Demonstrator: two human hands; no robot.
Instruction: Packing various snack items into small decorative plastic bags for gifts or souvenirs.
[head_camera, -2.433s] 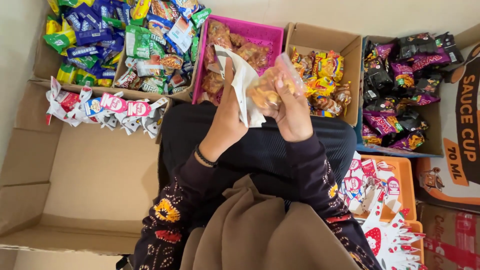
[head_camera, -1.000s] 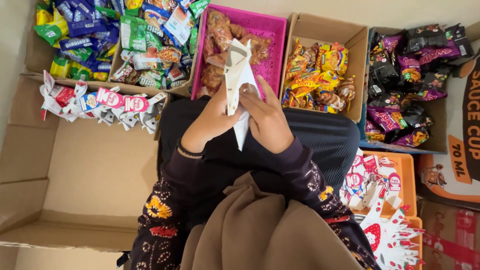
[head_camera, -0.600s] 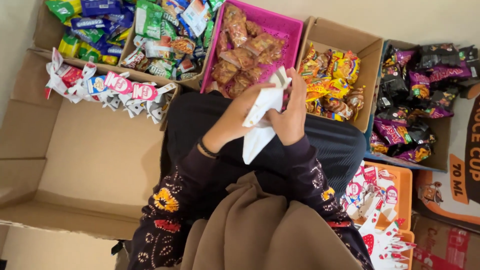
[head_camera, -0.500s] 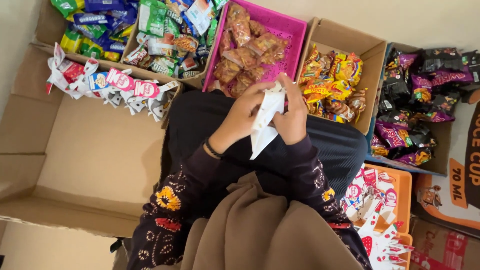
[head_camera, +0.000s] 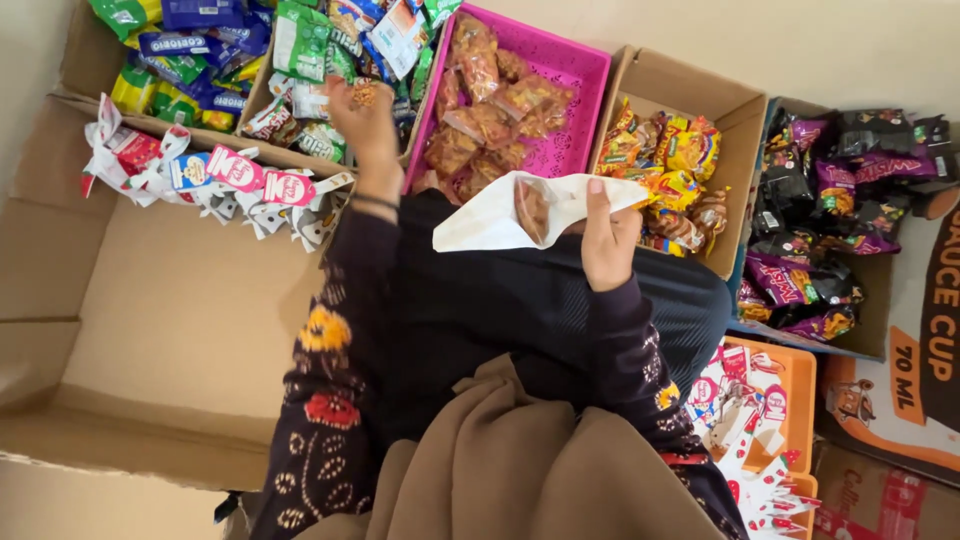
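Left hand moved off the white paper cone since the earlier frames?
Yes. The left hand went up-left, past the pink plastic basket, to the wrapped snacks.

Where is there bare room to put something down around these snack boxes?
The big cardboard box on the left shows a bare floor, bordered by the paper cones on its top flap. The pink basket has a free near-right corner. The snack boxes beside it are packed.

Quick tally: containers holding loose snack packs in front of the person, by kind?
Cardboard boxes with snack packs: 3 (mixed blue and green packs, yellow and orange packs, black and purple packs)
Pink plastic basket: 1
Total: 4
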